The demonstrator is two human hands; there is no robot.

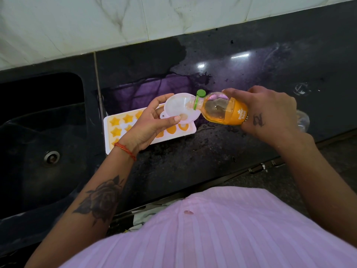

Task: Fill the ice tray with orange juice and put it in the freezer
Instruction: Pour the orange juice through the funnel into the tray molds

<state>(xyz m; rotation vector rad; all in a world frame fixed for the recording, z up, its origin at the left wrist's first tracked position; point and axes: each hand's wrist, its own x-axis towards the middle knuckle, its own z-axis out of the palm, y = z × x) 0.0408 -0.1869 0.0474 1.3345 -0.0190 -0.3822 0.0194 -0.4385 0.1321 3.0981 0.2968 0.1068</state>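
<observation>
- Ice tray (pixel 114 141): white, flat on the black stone counter (pixel 212 151) just right of the sink, its visible star and oval cells holding orange juice; the middle is hidden behind the left hand.
- The counter is glossy and wet, with a purple sheen behind the tray; pale marbled wall tiles (pixel 96 26) run along its back edge.
- A dark sink (pixel 42 132) with a round drain sits at the left.
- Left hand (pixel 148 124) pinches a white funnel (pixel 179 108) by its rim, above the tray's right end.
- Right hand (pixel 270 111) grips a tilted juice bottle (pixel 222 109), its mouth inside the funnel; its green cap (pixel 201 93) hangs on at the neck, and little juice shows inside.
</observation>
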